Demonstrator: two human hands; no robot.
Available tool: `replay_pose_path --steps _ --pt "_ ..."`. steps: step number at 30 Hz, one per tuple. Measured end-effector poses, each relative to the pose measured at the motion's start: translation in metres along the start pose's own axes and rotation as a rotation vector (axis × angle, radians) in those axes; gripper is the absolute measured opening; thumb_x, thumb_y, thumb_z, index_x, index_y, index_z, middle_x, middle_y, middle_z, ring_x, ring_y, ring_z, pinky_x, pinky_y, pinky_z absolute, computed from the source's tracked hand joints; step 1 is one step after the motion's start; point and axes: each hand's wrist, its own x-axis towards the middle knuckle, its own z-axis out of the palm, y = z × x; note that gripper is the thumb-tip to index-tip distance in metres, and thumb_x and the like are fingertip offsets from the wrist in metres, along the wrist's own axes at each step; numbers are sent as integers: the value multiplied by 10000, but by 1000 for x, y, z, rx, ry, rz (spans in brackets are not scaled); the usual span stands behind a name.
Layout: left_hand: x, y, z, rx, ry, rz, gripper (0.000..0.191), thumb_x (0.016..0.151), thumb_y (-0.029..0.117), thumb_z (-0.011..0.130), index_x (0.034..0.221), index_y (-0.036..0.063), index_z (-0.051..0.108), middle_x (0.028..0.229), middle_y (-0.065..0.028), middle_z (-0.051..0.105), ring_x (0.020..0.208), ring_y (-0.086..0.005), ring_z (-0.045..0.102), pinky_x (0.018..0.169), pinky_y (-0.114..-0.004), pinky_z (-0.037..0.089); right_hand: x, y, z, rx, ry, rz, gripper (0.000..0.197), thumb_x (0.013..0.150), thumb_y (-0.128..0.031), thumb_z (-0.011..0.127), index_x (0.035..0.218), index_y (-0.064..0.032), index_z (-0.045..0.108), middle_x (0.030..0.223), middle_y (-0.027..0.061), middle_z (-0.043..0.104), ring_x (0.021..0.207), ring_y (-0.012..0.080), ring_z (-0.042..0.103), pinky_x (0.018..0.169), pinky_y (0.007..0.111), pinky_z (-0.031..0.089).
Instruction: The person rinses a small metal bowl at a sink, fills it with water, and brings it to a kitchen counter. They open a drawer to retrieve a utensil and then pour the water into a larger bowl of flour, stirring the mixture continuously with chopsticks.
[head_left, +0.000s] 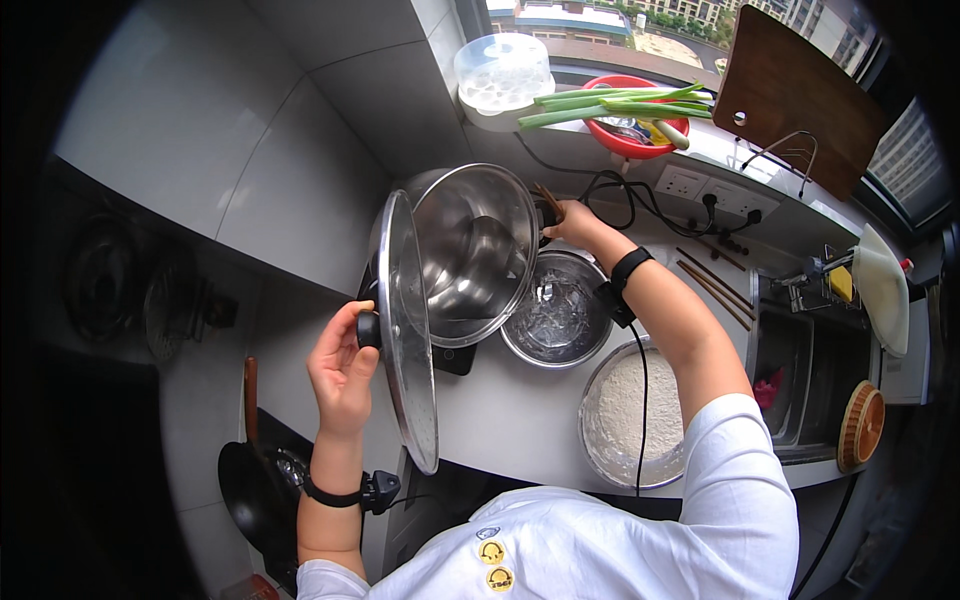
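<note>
My left hand (341, 371) grips the black knob of a glass pot lid (409, 337), which stands on edge left of the pot's mouth. A deep stainless steel pot (472, 262) is over a black cooktop (454, 361), its mouth facing me; its inside shows no food. My right hand (576, 223) is on the black side handle (546, 223) of the pot. Wooden chopsticks (550, 198) stick out by its fingers. Just below that hand sits a metal bowl (555, 358) with something clear and glossy inside, water or film, I cannot tell. Nearer me, another metal bowl (587, 431) holds white flour (628, 401).
Loose chopsticks (712, 292) lie beside the sink (825, 375). Black cables (634, 196) run along the wall to sockets (682, 182). On the sill are a red basket (626, 148) with scallions (622, 105) and a cutting board (802, 105). A wok (259, 495) is at lower left.
</note>
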Motion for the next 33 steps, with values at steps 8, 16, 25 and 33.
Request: replay_pose_path --steps 8,16,25,33 --pt "26 -14 -28 -234 82 -68 393 892 123 635 1212 -70 512 1061 -64 610 940 -78 580 815 -184 458 -8 -26 -14 115 -7 73 403 745 -139 780 1084 11 623 858 124 674 757 210 634 694 336 492" --pt "72 -53 -93 -443 110 -178 325 924 179 592 1178 -21 561 1076 -86 628 996 -166 611 811 -278 534 2 -39 -14 145 35 -2 319 746 -165 784 972 10 641 754 69 632 644 161 572 604 318 461" --pt "110 -129 -153 -548 177 -258 232 917 151 597 1114 28 590 997 -36 619 898 -141 579 699 -371 550 7 -94 -2 162 65 96 288 816 -198 741 907 -50 511 608 -32 432 455 75 346 399 266 264" --pt "121 -156 -164 -501 228 -294 229 904 158 617 1101 43 597 990 -19 619 871 -123 577 677 -310 540 16 -100 3 190 69 122 317 794 -252 752 886 -11 568 622 26 503 451 126 428 403 297 336"
